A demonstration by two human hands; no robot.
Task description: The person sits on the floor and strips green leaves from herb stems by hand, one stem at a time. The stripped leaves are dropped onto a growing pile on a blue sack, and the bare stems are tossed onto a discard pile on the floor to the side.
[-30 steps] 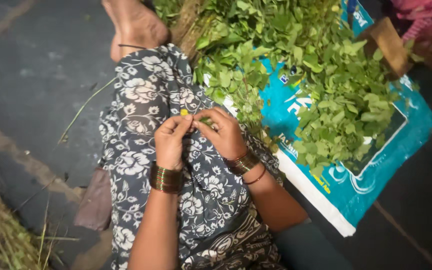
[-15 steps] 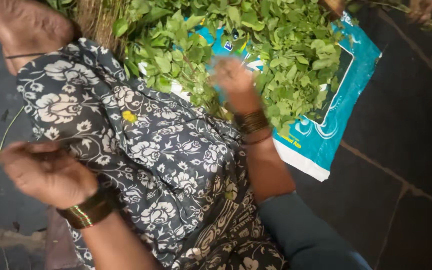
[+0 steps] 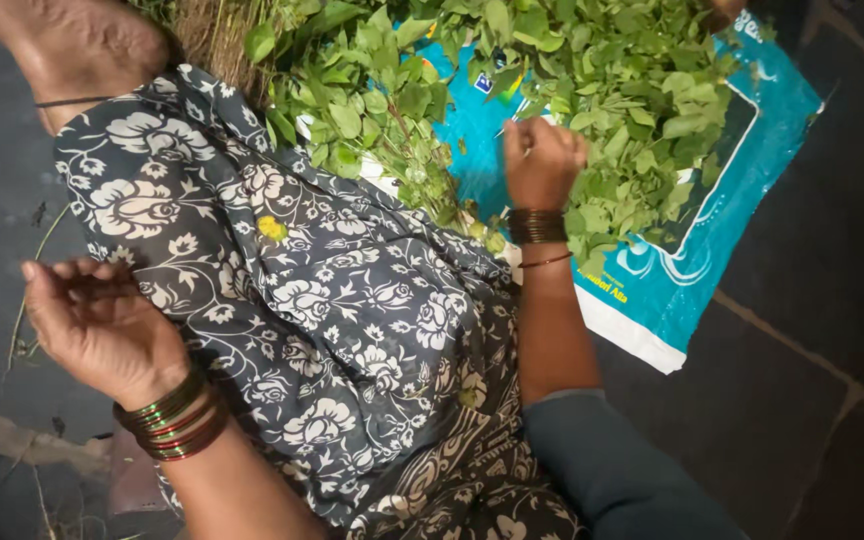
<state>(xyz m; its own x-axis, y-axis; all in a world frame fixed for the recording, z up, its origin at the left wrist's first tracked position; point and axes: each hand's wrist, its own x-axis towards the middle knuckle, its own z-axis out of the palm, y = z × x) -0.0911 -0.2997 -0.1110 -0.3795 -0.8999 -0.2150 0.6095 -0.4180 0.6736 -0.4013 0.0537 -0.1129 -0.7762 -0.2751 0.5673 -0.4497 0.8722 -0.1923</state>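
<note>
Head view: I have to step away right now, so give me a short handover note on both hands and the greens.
Right hand: closed, reaching into the pile of leafy greens, a thin stem between its fingers.
Left hand: held out to the left side over the dark floor, fingers loosely curled; whether it holds anything cannot be told.
Greens lie heaped on a teal and white bag spread on the floor, beside the floral cloth over the lap.
Done: a small yellow bit and a few leaf scraps lie on the cloth.
Left: most of the pile looks unsorted.
</note>
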